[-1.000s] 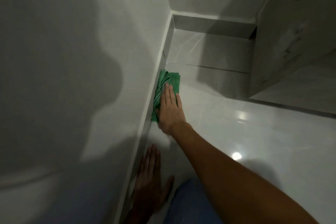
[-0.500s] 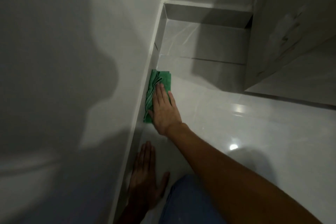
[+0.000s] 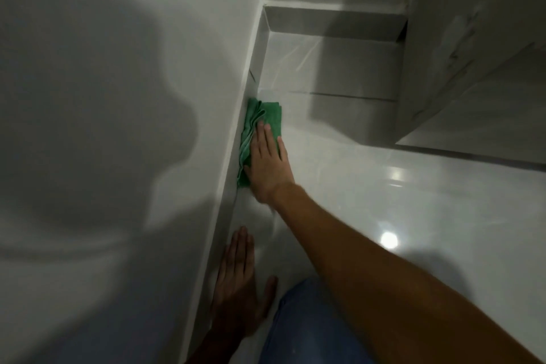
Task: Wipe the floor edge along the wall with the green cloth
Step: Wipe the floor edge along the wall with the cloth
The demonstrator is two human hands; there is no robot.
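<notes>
Green cloth (image 3: 267,115), folded, lies against the skirting (image 3: 233,162) at 12 o'clock, pressed flat under the right hand (image 3: 269,165); left hand (image 3: 239,284) spread on the floor (image 3: 384,216). Wiping underway; next stroke likely needs steady pressure toward the corner.

The right hand (image 3: 267,162) lies flat, palm down, fingers together pointing to 12 o'clock, arm extended. The left hand (image 3: 240,287) rests flat at 6 o'clock, thumb splayed.
</notes>
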